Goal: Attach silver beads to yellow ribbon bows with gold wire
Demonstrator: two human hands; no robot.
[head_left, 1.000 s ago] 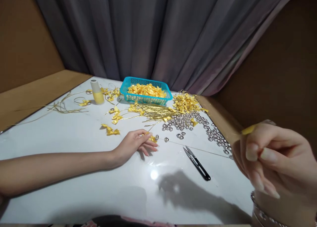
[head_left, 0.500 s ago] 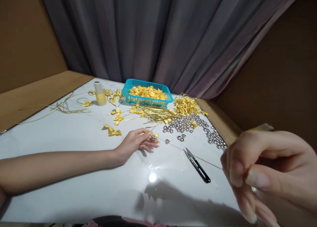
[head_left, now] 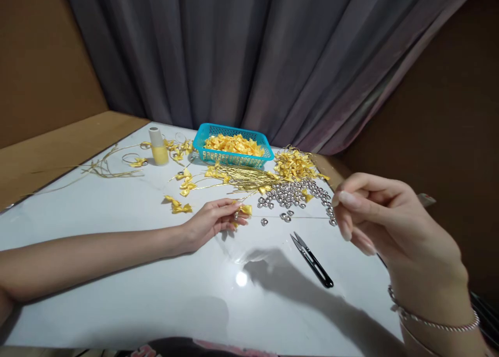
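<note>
Between the thumb and fingers of my left hand (head_left: 218, 216) is a yellow ribbon bow (head_left: 245, 210) with a small silver bead (head_left: 236, 216) beside it. A thin thread (head_left: 300, 217) runs from the bow to the right, nearly level above the table. My right hand (head_left: 374, 211) is raised at the right, its thumb and forefinger pinched at the thread's other end; a needle, if any, cannot be made out. Black-handled thread snips (head_left: 314, 263) lie on the table between my hands, blades pointing away. A few loose silver beads (head_left: 264, 222) sit near the bow.
A blue basket (head_left: 234, 159) of yellow bows stands at the back, with a glue-like bottle (head_left: 159, 148) to its left. Gold cords (head_left: 249, 177), a pile of yellow bows (head_left: 294, 164) and many silver beads (head_left: 288, 193) spread before it. Two bows (head_left: 179, 206) lie left.
My right hand has moved away from the camera, up and to the left, and the thread now runs almost level. My left hand has turned slightly, still holding the bow.
</note>
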